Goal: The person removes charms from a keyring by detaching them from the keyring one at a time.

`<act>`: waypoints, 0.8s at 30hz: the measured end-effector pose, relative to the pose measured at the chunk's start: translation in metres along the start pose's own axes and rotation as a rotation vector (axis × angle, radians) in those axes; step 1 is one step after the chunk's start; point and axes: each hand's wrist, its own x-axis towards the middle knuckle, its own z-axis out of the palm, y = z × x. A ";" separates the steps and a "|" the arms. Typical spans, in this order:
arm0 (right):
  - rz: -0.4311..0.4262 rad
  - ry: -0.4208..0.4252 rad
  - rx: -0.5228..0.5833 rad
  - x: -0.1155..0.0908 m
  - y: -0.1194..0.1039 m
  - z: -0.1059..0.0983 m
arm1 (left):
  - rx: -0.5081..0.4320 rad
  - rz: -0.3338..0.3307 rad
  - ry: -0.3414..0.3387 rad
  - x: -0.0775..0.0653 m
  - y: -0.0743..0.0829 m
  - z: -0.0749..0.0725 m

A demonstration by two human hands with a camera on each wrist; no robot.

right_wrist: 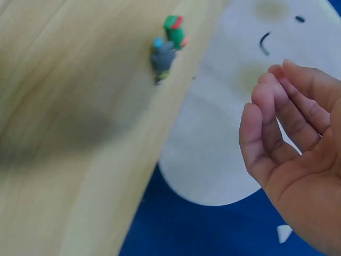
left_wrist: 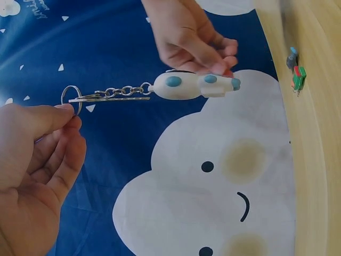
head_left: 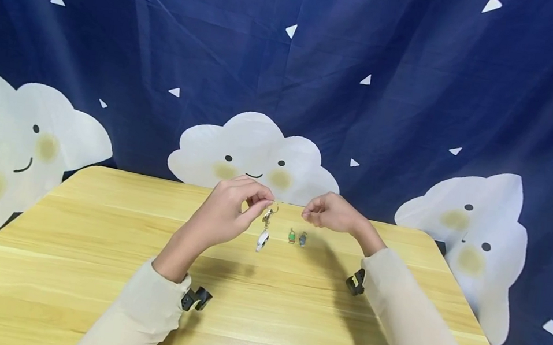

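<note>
My left hand point(head_left: 224, 212) pinches the metal ring of a keychain between thumb and fingertips, above the table. From the ring hangs a short chain with a small white figure point(left_wrist: 178, 85) that has light-blue patches; a flat metal piece lies along the chain. My right hand point(head_left: 336, 213) hovers to the right of the keychain, its fingers loosely bent and nothing seen between them in the right wrist view. Below the hands, two little charms stand side by side on the table: a green and red one point(head_left: 291, 236) and a blue-grey one point(head_left: 302, 239).
The light wooden table point(head_left: 258, 310) reaches back to a dark blue curtain point(head_left: 251, 47) printed with smiling white clouds and white triangles. The charms are near the table's far edge. Each wrist carries a small black mount, such as the left one point(head_left: 196, 299).
</note>
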 end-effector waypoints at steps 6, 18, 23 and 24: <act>-0.093 0.011 -0.069 -0.007 -0.024 0.003 | -0.002 -0.001 0.000 0.000 -0.002 -0.001; -0.265 0.095 -0.142 -0.025 -0.060 0.024 | 0.003 -0.007 0.006 -0.001 -0.001 -0.002; -0.342 0.184 -0.141 -0.033 -0.070 0.033 | 0.001 0.004 0.015 -0.001 0.000 -0.002; -0.360 0.206 -0.140 -0.035 -0.072 0.035 | 0.001 0.007 0.017 -0.001 0.000 -0.002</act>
